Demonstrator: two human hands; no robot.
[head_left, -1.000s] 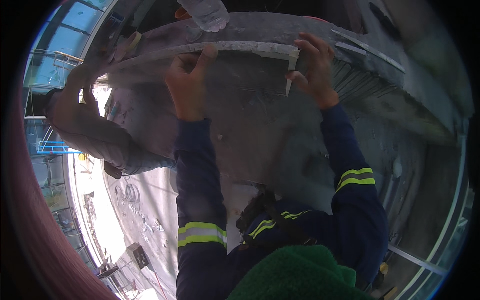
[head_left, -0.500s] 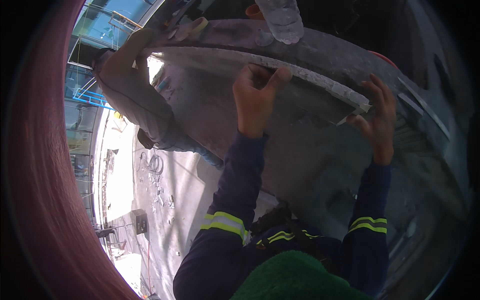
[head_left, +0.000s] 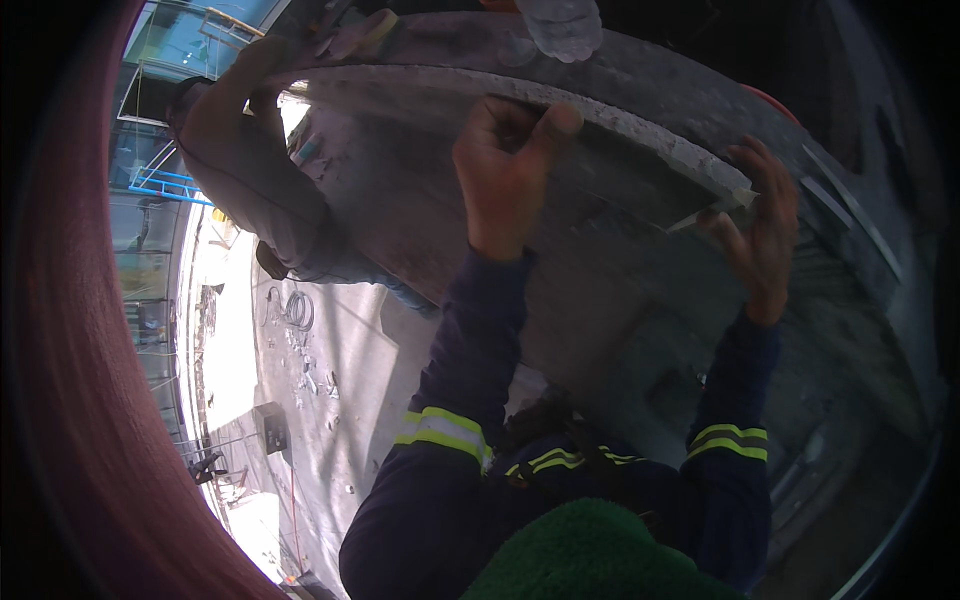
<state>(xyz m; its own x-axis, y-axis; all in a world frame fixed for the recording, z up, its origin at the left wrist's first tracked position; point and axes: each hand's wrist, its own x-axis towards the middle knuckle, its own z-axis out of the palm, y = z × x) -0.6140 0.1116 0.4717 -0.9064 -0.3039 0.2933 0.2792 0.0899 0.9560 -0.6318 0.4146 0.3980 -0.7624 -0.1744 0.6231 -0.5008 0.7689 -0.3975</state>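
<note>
A long grey slab or panel curves across the view, with a rough pale edge strip (head_left: pixel 640 130) along its top. My left hand (head_left: pixel 505 175) is closed in a pinch, thumb against bent fingers, right at this edge; what lies between the fingertips is hidden. At the strip's right end, a torn-looking pale flap (head_left: pixel 685 222) sticks out. My right hand (head_left: pixel 765 220) is around that end with its fingers spread, the thumb beside the flap and the fingertips at the edge's far side. Whether it grips the flap is unclear.
Another person (head_left: pixel 250 190) bends at the slab's left end. Past the edge stand a clear plastic bottle (head_left: pixel 565 25) and a yellowish ring (head_left: pixel 378 32), perhaps a tape roll. Coiled cable (head_left: pixel 298 310) and rubble lie on the floor at left. Narrow strips (head_left: pixel 850 210) lie at right.
The slab, bottle and other person appear shifted slightly up and left in the view. My right hand's fingers have come closer around the pale end; my left hand stays pinched at the edge.
</note>
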